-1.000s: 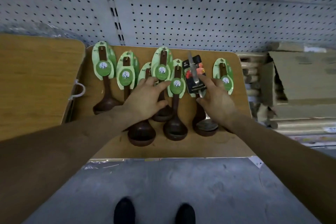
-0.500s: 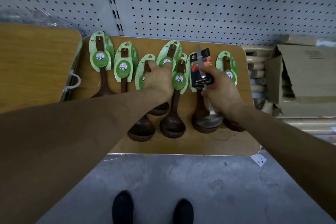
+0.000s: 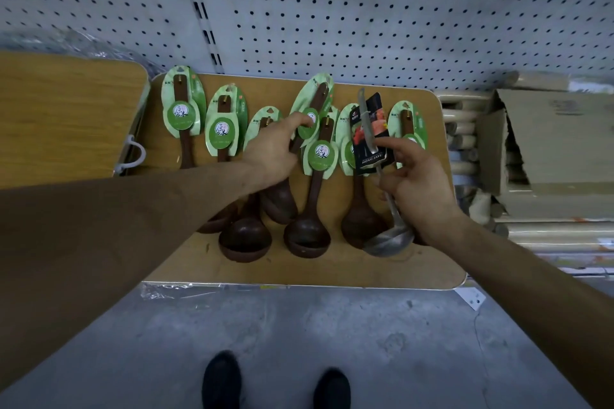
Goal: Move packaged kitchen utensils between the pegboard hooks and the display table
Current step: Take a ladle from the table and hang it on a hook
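1. A white perforated metal pegboard (image 3: 398,26) fills the top of my view.
2. Below it lies a light wood-grain worktop (image 3: 332,269) with rounded corners. A torn brown cardboard box (image 3: 564,149) sits just to its right.
3. A row of dark brown wooden ladles (image 3: 182,116) lies on the worktop, bowls toward me. Each handle is backed by a pale green oval card carrying a round, darker green label with white brush-style characters.
4. A slim stainless-steel ladle (image 3: 388,239) is over the right end of the row. Its glossy black card (image 3: 368,156) has a red picture and white lettering that I read as "HONG JIAYU".
5. My right hand (image 3: 418,189) is clamped on the steel ladle's handle, with the forefinger stretched up against the black card.
6. My left hand (image 3: 272,153) pinches one tilted brown ladle (image 3: 319,96) at its round label, mid-row.
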Tool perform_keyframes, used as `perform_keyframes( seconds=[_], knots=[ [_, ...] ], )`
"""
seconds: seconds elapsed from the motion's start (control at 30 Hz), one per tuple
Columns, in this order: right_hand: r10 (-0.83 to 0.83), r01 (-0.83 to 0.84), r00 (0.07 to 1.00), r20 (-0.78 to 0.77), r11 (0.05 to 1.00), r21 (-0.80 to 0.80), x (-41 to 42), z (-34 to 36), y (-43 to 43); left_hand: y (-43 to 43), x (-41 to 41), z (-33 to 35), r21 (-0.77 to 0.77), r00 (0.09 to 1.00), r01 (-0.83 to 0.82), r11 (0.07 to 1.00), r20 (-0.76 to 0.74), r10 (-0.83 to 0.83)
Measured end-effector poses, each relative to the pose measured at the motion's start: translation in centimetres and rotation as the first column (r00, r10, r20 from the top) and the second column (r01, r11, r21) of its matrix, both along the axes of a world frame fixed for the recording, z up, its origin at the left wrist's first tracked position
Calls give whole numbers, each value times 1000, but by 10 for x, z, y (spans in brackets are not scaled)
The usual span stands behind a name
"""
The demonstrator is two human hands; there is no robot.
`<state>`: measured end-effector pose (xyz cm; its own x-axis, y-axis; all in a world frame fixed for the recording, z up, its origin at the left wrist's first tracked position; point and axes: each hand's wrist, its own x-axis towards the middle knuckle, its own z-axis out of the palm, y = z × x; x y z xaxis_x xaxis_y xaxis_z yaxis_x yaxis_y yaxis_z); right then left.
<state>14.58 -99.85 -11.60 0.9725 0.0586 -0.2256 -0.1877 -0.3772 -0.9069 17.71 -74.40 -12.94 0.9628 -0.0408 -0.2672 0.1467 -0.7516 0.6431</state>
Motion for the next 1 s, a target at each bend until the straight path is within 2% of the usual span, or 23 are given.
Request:
perform_keyframes(
  seconds=[0.23,0.4,0.67,1.0],
  knots=[
    [62,-63,998,16,993,103,-23,20,-10,15,-23,25,-142,999,2,990,44,5],
    [59,-75,996,71,970,233,-46,57,-8,17,-64,67,-274,989,40,961,149,1],
    [141,-180,979,144,933,311,-76,153,5,29,-135,154,-454,984,7,891,164,76],
    [146,-214,956,256,940,265,-147,295,26,58,-217,290,-560,971,-10,829,193,142]
  ],
)
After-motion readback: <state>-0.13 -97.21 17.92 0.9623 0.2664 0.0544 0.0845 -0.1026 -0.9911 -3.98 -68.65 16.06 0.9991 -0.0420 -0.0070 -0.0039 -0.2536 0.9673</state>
